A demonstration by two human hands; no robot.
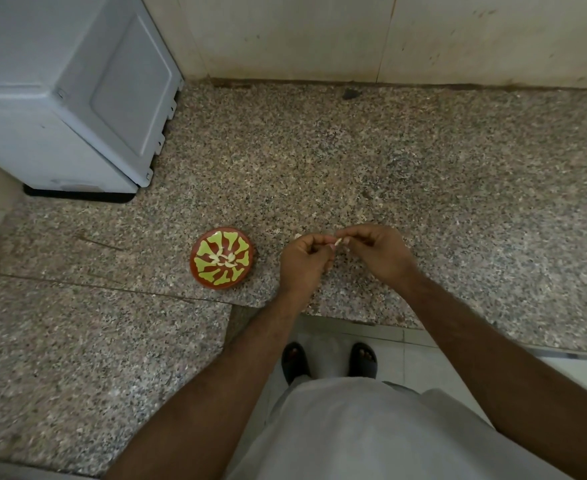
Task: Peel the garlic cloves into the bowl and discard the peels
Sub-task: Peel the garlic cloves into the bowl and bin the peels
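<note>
Both hands pinching 1 garlic clove, mid frame, above the table.

Left hand [304, 258] and right hand [375, 252] meet fingertip to fingertip, fingers curled, gripping the garlic clove [337, 242] between them. Bowl [222, 258] sits on the speckled table [458, 188] just left of the hands, peeled cloves [223, 260] inside. Grey appliance [67, 95] upper left.

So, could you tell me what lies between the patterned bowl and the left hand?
Only bare speckled granite counter, in the head view, between the red-and-green bowl and left hand.
</note>
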